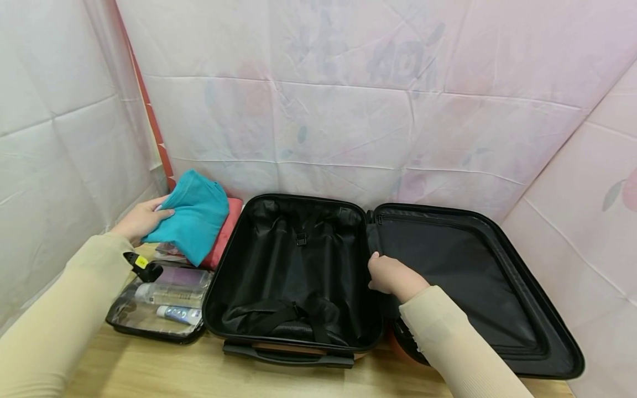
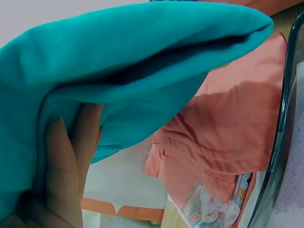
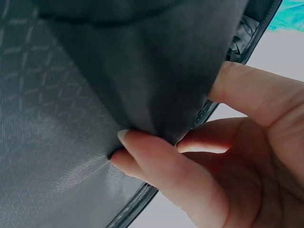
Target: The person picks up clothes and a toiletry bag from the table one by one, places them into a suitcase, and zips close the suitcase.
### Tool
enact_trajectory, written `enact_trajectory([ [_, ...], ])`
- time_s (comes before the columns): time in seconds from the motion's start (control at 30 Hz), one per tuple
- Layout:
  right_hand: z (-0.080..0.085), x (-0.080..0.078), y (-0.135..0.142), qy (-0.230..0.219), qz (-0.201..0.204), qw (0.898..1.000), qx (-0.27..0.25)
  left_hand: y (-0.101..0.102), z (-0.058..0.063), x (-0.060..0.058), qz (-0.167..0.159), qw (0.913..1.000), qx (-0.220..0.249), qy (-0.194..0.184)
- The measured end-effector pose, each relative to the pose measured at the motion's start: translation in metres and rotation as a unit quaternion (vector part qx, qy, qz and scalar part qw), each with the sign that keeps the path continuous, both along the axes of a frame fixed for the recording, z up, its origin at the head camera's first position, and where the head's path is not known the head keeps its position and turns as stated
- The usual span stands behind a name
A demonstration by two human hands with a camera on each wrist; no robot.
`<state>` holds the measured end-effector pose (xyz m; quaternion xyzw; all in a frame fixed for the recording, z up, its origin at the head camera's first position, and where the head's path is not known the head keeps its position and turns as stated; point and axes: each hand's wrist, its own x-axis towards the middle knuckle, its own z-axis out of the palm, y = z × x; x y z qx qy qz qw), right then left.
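My left hand (image 1: 141, 218) holds a folded teal cloth garment (image 1: 196, 213) at its left side, raised over the left part of the table. In the left wrist view the thumb and a finger grip the folds of the garment (image 2: 142, 38), and the other fingers are mostly hidden. Below it lies a folded coral garment (image 2: 232, 114), beside the suitcase. The black-lined suitcase (image 1: 330, 265) lies spread open, with its lid half (image 1: 448, 260) to the right. At the hinge between the halves, my right hand (image 1: 395, 276) pinches the dark lining fabric (image 3: 156, 61).
Left of the suitcase stands a clear toiletry case (image 1: 139, 331) with black edging, holding a bottle (image 1: 176, 297) and a tube (image 1: 180, 314). A plastic-wrapped item (image 1: 168, 250) lies behind it. Fabric sheets (image 1: 323, 121) close off the back and both sides.
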<state>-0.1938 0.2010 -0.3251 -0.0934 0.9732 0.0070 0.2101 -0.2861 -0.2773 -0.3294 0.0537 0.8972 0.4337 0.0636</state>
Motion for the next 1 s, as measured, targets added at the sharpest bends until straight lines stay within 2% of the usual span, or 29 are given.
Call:
enact_trajectory([
  [0.73,0.0027,-0.0003,-0.0011,-0.009,-0.005,1.0,0.002,-0.0007,0.0065,0.0016,0.001,0.9998,0.004,-0.019],
  [1.0,0.003,-0.0007,-0.0006,-0.003,-0.002,1.0,-0.002,0.0001,0.0067,0.0011,0.003,0.9999,-0.002,-0.012],
])
